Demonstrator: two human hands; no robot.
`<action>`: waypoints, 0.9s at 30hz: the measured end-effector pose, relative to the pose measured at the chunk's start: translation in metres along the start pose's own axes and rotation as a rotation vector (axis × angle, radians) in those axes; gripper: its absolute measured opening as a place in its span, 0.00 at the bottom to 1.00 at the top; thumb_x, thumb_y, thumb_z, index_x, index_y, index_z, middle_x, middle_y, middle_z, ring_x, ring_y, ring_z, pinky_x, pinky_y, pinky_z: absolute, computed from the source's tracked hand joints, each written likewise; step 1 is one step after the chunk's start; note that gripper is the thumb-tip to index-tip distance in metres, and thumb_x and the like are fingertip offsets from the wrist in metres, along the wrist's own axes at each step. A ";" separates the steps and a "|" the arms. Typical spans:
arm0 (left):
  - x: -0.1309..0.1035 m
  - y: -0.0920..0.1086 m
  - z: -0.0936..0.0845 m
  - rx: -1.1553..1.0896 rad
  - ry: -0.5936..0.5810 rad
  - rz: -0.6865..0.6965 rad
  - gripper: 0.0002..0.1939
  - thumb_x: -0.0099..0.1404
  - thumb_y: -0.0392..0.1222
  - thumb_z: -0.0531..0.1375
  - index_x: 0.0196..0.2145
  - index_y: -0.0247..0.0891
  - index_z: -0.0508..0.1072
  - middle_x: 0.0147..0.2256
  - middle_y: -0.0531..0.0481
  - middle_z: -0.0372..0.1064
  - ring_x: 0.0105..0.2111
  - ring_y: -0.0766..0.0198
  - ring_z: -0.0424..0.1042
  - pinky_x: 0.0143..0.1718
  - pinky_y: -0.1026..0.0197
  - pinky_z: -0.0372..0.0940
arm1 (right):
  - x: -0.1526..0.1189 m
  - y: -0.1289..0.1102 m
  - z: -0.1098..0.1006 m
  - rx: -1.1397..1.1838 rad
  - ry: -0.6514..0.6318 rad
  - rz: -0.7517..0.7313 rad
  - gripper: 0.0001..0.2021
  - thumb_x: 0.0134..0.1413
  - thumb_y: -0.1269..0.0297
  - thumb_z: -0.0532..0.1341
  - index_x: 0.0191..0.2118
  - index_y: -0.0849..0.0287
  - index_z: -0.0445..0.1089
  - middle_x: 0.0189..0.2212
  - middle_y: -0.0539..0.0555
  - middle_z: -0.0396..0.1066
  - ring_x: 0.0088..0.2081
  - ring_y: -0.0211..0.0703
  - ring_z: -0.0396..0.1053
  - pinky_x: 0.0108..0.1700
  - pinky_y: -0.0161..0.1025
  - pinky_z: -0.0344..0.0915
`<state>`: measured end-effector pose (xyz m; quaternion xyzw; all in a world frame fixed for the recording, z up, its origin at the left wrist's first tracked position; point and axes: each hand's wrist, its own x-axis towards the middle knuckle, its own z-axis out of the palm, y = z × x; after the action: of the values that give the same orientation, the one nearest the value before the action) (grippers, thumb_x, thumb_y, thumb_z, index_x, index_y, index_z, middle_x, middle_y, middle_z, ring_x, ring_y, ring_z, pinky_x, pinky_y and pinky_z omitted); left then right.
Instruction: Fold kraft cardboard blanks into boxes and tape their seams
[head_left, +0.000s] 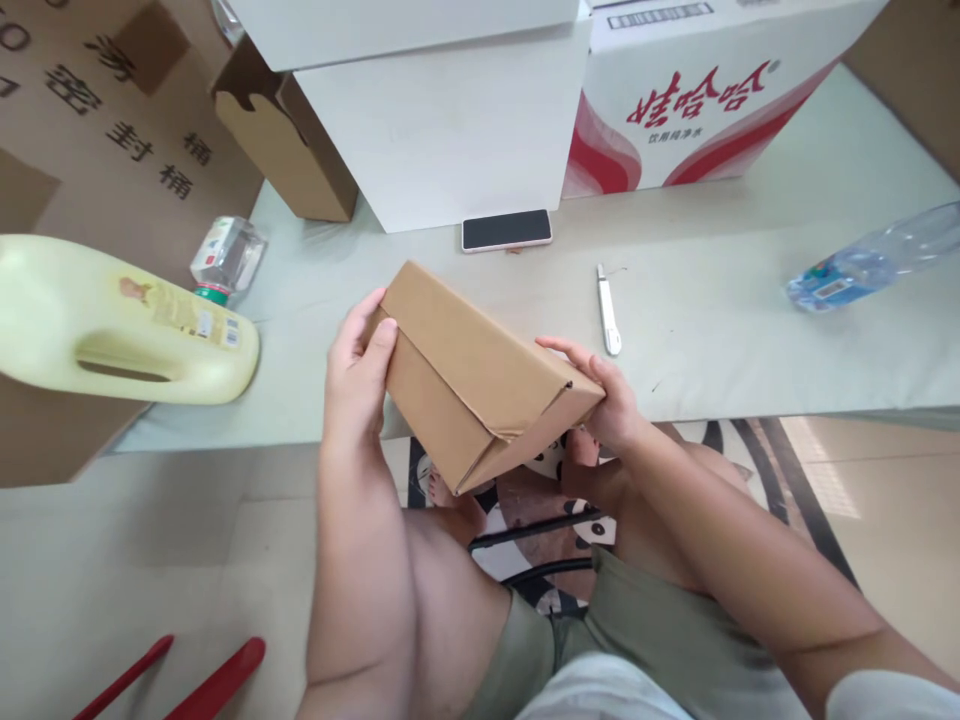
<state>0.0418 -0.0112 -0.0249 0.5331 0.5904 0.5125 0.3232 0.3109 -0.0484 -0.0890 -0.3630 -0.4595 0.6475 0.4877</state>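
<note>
Between my hands a small brown cardboard box (pixel 465 360) is held tilted over the table's front edge. My left hand (pixel 358 355) grips its far left end, thumb on the near face and fingers behind. At the right end my right hand (pixel 609 400) is closed round the corner, its fingers partly hidden by the box. The box's flaps look folded shut, with a slit along the near right edge. A white utility knife (pixel 608 312) lies on the table to the right of the box. Beyond the box is a phone (pixel 506 231) with a dark screen.
White cartons (pixel 465 140) and a red-and-white carton (pixel 675 120) stand at the back. An open brown box (pixel 300 150), a large pale yellow jug (pixel 180 330) and a small clear bottle (pixel 229 255) are on the left. A water bottle (pixel 847 275) lies at the right.
</note>
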 end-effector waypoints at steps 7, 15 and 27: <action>-0.003 -0.003 0.010 -0.098 0.002 0.031 0.39 0.57 0.71 0.64 0.58 0.46 0.69 0.61 0.41 0.68 0.61 0.46 0.69 0.61 0.47 0.66 | 0.010 0.007 -0.006 -0.038 -0.004 -0.073 0.35 0.60 0.33 0.46 0.61 0.53 0.65 0.58 0.58 0.73 0.56 0.56 0.74 0.57 0.57 0.71; 0.000 -0.029 0.042 -0.171 -0.062 -0.285 0.29 0.62 0.63 0.64 0.54 0.44 0.72 0.61 0.41 0.68 0.63 0.45 0.67 0.59 0.46 0.68 | 0.025 0.008 -0.018 -0.180 0.056 -0.315 0.38 0.60 0.30 0.46 0.68 0.46 0.58 0.68 0.55 0.62 0.67 0.55 0.64 0.57 0.59 0.72; -0.003 -0.025 0.046 -0.563 -0.184 -0.665 0.20 0.65 0.57 0.61 0.45 0.39 0.76 0.47 0.40 0.79 0.51 0.47 0.78 0.49 0.49 0.76 | 0.022 0.014 -0.022 -0.454 0.114 -0.539 0.28 0.67 0.40 0.49 0.66 0.44 0.63 0.71 0.54 0.54 0.71 0.56 0.55 0.68 0.60 0.62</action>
<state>0.0779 0.0007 -0.0619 0.2487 0.5363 0.4718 0.6542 0.3214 -0.0235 -0.1100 -0.3632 -0.6431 0.3557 0.5727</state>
